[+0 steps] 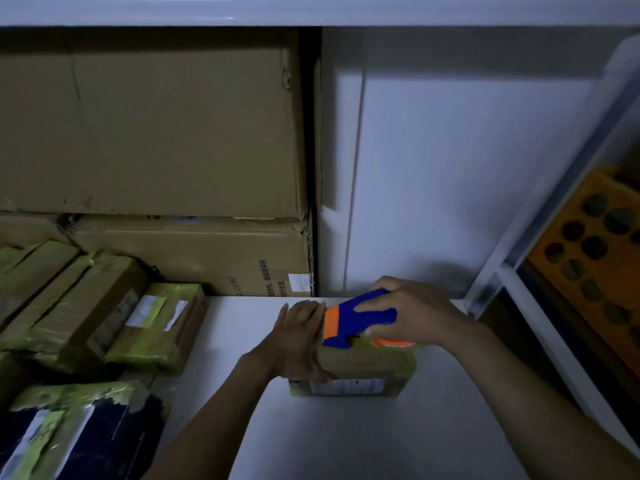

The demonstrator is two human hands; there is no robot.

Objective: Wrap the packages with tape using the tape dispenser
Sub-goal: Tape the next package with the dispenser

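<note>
Midway, I judge: my right hand [412, 313] is clamped round the blue-and-orange tape dispenser [360, 320], which sits on top of the cardboard package [363, 368] towards 6 o'clock on the white table [346, 438]. My left hand [298, 337] lies flat, fingers straight, bracing the package's 9 o'clock end. Yellowish tape already bands it, and wrapped packages [104, 317] pile at 8 o'clock.

Glossy plastic tape dispenser [360, 322], matt cardboard package [360, 367], smooth white table [346, 438].
</note>
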